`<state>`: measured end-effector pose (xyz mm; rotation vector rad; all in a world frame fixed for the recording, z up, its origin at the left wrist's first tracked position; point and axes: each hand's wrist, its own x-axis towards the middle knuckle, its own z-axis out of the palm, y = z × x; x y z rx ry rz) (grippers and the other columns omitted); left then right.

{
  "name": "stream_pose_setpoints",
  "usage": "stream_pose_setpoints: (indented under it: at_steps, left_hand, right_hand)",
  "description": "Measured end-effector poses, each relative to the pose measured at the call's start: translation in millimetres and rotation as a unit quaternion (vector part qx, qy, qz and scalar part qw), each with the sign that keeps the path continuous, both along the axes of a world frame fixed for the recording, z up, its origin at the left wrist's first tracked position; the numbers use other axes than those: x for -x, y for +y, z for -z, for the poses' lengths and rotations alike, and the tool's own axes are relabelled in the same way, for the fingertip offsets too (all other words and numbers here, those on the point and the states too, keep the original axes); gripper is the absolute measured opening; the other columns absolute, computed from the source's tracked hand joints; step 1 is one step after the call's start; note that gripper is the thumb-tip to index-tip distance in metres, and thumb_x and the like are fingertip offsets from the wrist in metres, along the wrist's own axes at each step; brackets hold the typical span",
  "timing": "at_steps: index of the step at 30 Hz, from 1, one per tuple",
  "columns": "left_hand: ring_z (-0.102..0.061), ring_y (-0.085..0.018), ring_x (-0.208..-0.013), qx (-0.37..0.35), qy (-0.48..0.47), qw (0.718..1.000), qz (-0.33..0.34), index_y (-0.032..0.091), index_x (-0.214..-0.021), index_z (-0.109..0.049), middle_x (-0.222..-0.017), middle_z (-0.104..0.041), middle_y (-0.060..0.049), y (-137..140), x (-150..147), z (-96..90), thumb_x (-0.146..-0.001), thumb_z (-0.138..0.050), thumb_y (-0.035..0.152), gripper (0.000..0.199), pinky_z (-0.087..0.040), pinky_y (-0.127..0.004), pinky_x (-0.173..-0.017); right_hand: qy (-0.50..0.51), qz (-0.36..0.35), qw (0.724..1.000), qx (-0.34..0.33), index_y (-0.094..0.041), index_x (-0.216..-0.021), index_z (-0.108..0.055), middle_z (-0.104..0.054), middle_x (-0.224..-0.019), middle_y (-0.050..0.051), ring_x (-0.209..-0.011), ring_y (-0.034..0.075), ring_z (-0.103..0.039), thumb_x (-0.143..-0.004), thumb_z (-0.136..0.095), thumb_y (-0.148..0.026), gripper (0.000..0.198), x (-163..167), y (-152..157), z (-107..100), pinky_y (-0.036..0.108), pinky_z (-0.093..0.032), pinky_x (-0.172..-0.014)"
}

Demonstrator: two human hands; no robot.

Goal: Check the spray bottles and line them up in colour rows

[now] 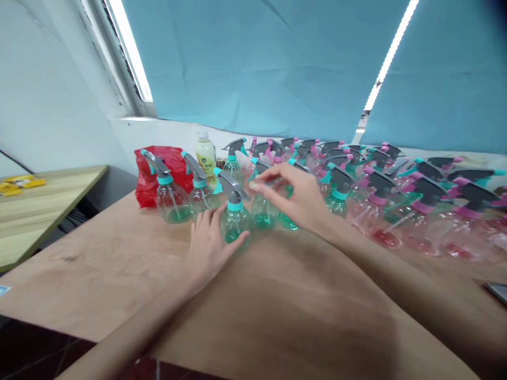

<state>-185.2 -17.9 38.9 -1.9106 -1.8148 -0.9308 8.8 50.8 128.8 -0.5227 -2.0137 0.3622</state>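
Observation:
A clear spray bottle (236,224) with a turquoise collar, a grey trigger head and some green liquid stands on the wooden table. My left hand (208,240) is wrapped around its lower body, thumb in front and fingers on the left side. To the right of its grey head, my right hand (297,195) hovers with thumb and fingers curved and a gap between them. No object shows in that hand; its fingertips are slightly blurred. Behind my right hand, another turquoise-collared spray bottle (263,216) is partly hidden.
Two more green-liquid spray bottles (173,203) stand left, before a red plastic bag (144,182) and a labelled drink bottle (206,155). Rows of pink- and turquoise-trimmed spray bottles (422,219) fill the table's back right. A dark-edged flat object (497,292) lies at the right edge.

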Motion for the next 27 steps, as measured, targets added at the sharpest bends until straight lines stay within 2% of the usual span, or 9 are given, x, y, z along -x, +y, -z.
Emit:
stream_pose_setpoints:
  at_steps: [2,4,8,12,14,17,21,24,27]
  left_hand:
    - [-0.054,-0.035,-0.103,0.005,0.021,0.999,-0.024,0.013,-0.131,-0.045,-0.11,-0.06,-0.014,8,-1,-4.6,-0.085,-0.059,0.056,0.064,-0.044,-0.048,-0.085]
    - [-0.053,-0.036,-0.103,0.01,0.046,0.998,-0.04,0.01,-0.13,-0.047,-0.109,-0.061,-0.016,16,-2,-7.5,-0.086,-0.058,0.056,0.064,-0.043,-0.048,-0.085]
    - [-0.049,-0.039,-0.109,0.008,0.08,0.995,-0.063,0.011,-0.131,-0.048,-0.115,-0.059,-0.019,29,-1,-10.7,-0.087,-0.057,0.055,0.063,-0.041,-0.05,-0.087]
    - [-0.046,-0.043,-0.114,0.007,0.087,0.993,-0.076,0.011,-0.132,-0.05,-0.12,-0.054,-0.021,37,1,-16.6,-0.087,-0.058,0.054,0.062,-0.038,-0.053,-0.089]
    - [-0.045,-0.045,-0.115,0.013,0.095,0.992,-0.084,0.01,-0.133,-0.05,-0.119,-0.054,-0.022,40,1,-19.9,-0.087,-0.058,0.054,0.064,-0.038,-0.054,-0.089]
    - [-0.045,-0.045,-0.113,0.024,0.113,0.988,-0.099,0.008,-0.133,-0.049,-0.117,-0.054,-0.023,44,0,-22.5,-0.087,-0.058,0.054,0.066,-0.039,-0.055,-0.088]
    - [-0.045,-0.046,-0.113,0.025,0.106,0.989,-0.099,0.009,-0.136,-0.046,-0.116,-0.053,-0.022,46,1,-21.0,-0.088,-0.057,0.055,0.068,-0.039,-0.056,-0.088]
    - [-0.045,-0.045,-0.113,0.002,0.091,0.991,-0.1,0.01,-0.139,-0.042,-0.117,-0.051,-0.022,40,3,-20.4,-0.089,-0.055,0.057,0.07,-0.04,-0.057,-0.087]
    - [-0.048,-0.04,-0.111,-0.043,0.068,0.994,-0.073,0.014,-0.139,-0.042,-0.117,-0.05,-0.019,22,0,-19.3,-0.091,-0.053,0.053,0.062,-0.041,-0.056,-0.09]
  right_hand:
    - [-0.019,0.072,0.994,-0.085,-0.018,-0.093,-0.062,-0.068,-0.093,0.007,-0.089,0.019,-0.062,-0.089,-0.056,-0.03,0.014,-3,8,-14,0.034,-0.048,-0.08]
    - [-0.063,0.124,0.982,-0.127,-0.015,-0.097,-0.062,-0.067,-0.1,0.011,-0.096,0.022,-0.061,-0.089,-0.054,-0.026,0.016,-2,18,-25,0.037,-0.046,-0.084]
    - [-0.179,0.216,0.952,-0.126,-0.009,-0.108,-0.06,-0.066,-0.108,0.018,-0.104,0.031,-0.059,-0.087,-0.056,-0.028,0.028,11,36,-34,0.041,-0.046,-0.084]
    - [-0.252,0.272,0.924,-0.095,-0.005,-0.112,-0.058,-0.068,-0.099,0.02,-0.095,0.032,-0.063,-0.086,-0.058,-0.031,0.037,23,44,-33,0.04,-0.048,-0.074]
    - [-0.276,0.281,0.917,-0.068,-0.004,-0.114,-0.057,-0.069,-0.093,0.02,-0.089,0.031,-0.065,-0.086,-0.058,-0.03,0.038,25,46,-31,0.038,-0.048,-0.069]
    - [-0.303,0.265,0.915,-0.034,-0.003,-0.109,-0.06,-0.069,-0.089,0.021,-0.084,0.03,-0.066,-0.088,-0.056,-0.021,0.029,25,53,-27,0.036,-0.047,-0.064]
    - [-0.31,0.236,0.92,-0.031,-0.006,-0.105,-0.063,-0.069,-0.087,0.019,-0.081,0.028,-0.066,-0.089,-0.052,-0.015,0.021,22,65,-22,0.035,-0.045,-0.064]
    - [-0.313,0.217,0.924,-0.037,-0.007,-0.103,-0.065,-0.069,-0.085,0.017,-0.079,0.027,-0.065,-0.089,-0.054,-0.017,0.021,18,65,-22,0.035,-0.043,-0.064]
    - [-0.314,0.189,0.93,-0.044,-0.011,-0.101,-0.066,-0.068,-0.079,0.013,-0.078,0.025,-0.063,-0.09,-0.056,-0.022,0.019,10,52,-26,0.033,-0.042,-0.064]
